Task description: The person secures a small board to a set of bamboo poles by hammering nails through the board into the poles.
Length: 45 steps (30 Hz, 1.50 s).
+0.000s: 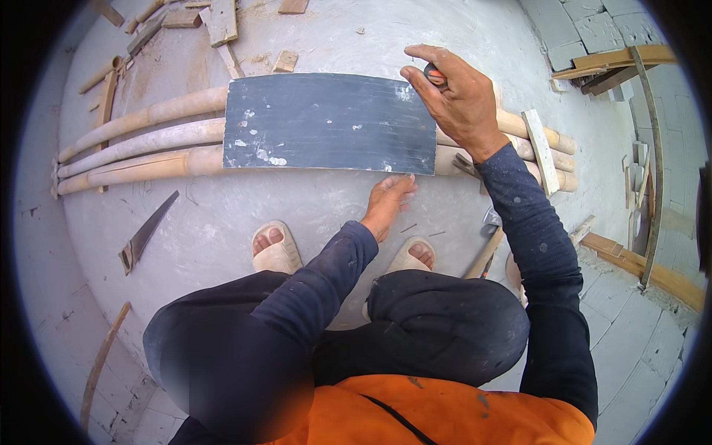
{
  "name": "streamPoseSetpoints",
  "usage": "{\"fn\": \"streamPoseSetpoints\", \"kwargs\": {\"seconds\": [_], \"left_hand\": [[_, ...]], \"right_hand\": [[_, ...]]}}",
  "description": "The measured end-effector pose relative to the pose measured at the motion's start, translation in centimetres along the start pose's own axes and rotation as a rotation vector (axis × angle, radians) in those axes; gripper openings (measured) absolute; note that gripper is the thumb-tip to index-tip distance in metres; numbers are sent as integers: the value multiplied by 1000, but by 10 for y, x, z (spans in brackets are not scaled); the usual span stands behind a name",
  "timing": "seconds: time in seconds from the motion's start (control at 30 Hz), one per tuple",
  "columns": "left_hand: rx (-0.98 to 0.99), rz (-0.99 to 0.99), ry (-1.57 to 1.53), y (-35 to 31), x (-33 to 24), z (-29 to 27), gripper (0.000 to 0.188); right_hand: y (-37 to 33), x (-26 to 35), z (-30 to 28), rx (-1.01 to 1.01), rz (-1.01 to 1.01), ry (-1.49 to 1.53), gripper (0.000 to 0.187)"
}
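Observation:
A dark grey rectangular board (319, 126) with white specks and smears lies across several bamboo poles (156, 159). My left hand (389, 204) is at the board's near edge, fingers curled together; whatever they pinch is too small to make out. Over the board's right end, my right hand (463, 104) is raised with thumb and forefinger spread apart. Its other fingers are wrapped round a hammer (436, 75), whose black and orange handle end shows between thumb and forefinger. A dark forked metal head (466, 165), seemingly its claw, pokes out by my right wrist; the shaft is hidden.
A handsaw (148, 233) lies on the floor to the left. Beside my right knee rests a wooden-handled tool (486, 252). Thin nails (409, 228) lie near my right foot. A pale wood strip (541, 152) crosses the poles' right ends. Wood offcuts (222, 22) are scattered beyond.

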<state>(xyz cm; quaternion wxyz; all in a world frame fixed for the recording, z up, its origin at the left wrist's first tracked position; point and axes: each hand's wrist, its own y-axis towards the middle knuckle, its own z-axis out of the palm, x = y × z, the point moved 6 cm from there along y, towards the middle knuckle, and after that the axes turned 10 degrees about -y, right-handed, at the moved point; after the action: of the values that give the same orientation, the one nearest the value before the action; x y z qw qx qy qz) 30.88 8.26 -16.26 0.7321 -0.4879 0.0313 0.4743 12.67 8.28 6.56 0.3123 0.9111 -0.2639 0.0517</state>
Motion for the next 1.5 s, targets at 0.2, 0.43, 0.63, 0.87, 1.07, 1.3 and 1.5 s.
{"fn": "streamPoseSetpoints", "kwargs": {"seconds": [0.2, 0.43, 0.63, 0.87, 1.07, 1.3, 1.5], "left_hand": [[-150, 64, -221, -1, -17, -35, 71], [-122, 96, -247, 4, -12, -31, 71], [-191, 141, -274, 8, -8, -39, 67], [-255, 193, -218, 10, -5, -35, 61], [-281, 64, 110, -3, -31, -56, 51], [-354, 861, 944, -8, -211, -34, 36], [-304, 835, 1637, 84, -222, -32, 59]], "right_hand": [[14, 44, 88, 316, 97, 51, 39], [47, 34, 116, 489, 259, 293, 32], [43, 5, 52, 439, 418, 392, 37], [39, -18, 23, 328, 544, 711, 23], [48, -8, 45, 516, 606, 740, 20], [69, -28, 89, 447, 220, 636, 26], [105, -71, 74, 541, 596, 347, 29]]}}
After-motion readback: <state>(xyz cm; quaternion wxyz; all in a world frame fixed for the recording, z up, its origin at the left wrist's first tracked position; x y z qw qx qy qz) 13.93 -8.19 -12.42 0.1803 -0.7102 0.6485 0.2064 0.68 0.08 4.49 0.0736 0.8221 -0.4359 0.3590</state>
